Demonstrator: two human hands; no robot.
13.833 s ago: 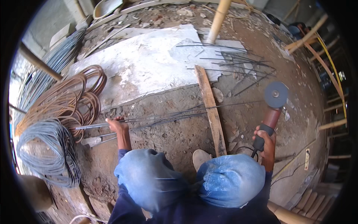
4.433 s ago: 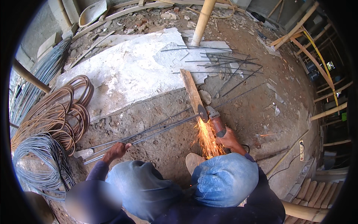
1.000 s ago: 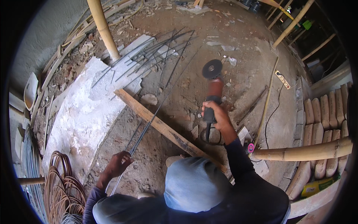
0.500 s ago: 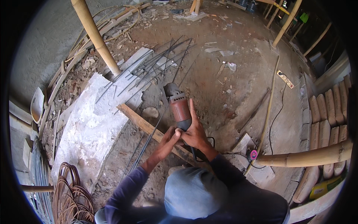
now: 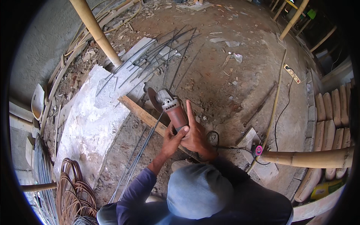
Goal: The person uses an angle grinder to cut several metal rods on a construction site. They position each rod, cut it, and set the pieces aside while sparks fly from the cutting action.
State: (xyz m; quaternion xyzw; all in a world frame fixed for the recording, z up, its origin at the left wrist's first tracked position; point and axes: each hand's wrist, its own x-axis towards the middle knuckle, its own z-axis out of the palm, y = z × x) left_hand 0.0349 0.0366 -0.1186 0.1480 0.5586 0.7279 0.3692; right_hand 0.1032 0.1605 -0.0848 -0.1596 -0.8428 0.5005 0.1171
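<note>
An angle grinder (image 5: 175, 115) with a reddish-brown body and a metal head is held in front of me, pointing away. Its dark cutting disc (image 5: 153, 99) shows on the left of the head, over the wooden plank (image 5: 143, 115). My left hand (image 5: 171, 142) is closed around the rear of the grinder, thumb on top. From the other side my right hand (image 5: 197, 138) grips the same part, with its index finger stretched along the body. Thin steel rods (image 5: 137, 160) run beneath the disc, toward my left knee. Whether the disc touches them I cannot tell.
Cut steel rods (image 5: 165, 56) lie in a loose pile ahead, partly on a pale board (image 5: 92, 112). Coiled rusty wire (image 5: 71, 191) sits at lower left. A bamboo pole (image 5: 98, 33) stands at left. A power strip (image 5: 292, 74) and cable lie right; stacked sacks (image 5: 325, 137) line the far right.
The grinder has turned in my hands, so the disc's face now shows at its left. Its head has swung slightly left and nearer. Both hands keep their hold.
</note>
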